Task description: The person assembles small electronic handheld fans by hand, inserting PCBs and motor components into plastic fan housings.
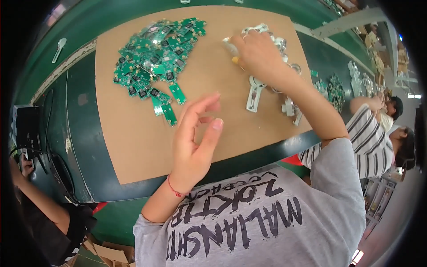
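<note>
My left hand (195,140) is raised over the near middle of the brown cardboard sheet (213,147). Its fingers are bent but apart, with nothing between them. At the far right of the sheet, my right hand (258,51) reaches into a pile of white parts (255,29), its fingers curled down among them. What they grip, if anything, is hidden beneath the hand. Just nearer lies a white long-handled part (253,95) with a round head. A heap of green circuit boards (153,58) covers the far left, and a few boards (167,109) lie at its near edge.
A white round part (289,108) lies by the sheet's right edge. Left on the dark green table stands a black box (26,129) with cables. A co-worker's arm (44,202) is at lower left; people in striped shirts (367,142) sit to the right, beside more boards (336,91).
</note>
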Demonstrator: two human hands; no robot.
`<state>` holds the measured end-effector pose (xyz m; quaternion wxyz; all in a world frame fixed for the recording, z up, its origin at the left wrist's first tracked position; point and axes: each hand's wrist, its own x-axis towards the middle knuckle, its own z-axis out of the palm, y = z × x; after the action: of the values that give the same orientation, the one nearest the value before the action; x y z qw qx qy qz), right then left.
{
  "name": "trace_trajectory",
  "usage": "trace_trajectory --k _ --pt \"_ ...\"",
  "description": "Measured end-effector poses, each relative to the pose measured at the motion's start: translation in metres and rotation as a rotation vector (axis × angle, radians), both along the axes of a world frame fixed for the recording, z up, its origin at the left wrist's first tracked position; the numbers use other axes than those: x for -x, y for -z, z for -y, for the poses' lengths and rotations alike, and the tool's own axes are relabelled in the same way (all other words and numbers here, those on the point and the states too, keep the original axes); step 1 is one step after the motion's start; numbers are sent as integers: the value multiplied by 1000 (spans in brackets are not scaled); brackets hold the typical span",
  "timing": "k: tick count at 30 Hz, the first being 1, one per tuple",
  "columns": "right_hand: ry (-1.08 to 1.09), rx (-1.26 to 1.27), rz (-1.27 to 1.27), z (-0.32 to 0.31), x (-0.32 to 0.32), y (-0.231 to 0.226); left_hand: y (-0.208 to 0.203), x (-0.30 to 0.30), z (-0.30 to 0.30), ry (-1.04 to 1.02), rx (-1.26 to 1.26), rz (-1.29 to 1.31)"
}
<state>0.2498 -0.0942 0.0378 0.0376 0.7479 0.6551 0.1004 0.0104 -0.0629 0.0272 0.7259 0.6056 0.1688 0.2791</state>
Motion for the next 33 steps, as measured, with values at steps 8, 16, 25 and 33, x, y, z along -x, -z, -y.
trace_trajectory --k 8,16,25,33 --pt "-124 -300 -395 74 112 24 5 10 8 -102 -563 -426" --pt "-156 -179 -400 91 122 17 21 19 12 15 -653 -487" --pt "-228 -168 -429 89 114 20 6 -10 -50 -275 -1301 -771" --pt "-175 -149 -369 91 105 17 12 -18 -54 -82 -920 -781"
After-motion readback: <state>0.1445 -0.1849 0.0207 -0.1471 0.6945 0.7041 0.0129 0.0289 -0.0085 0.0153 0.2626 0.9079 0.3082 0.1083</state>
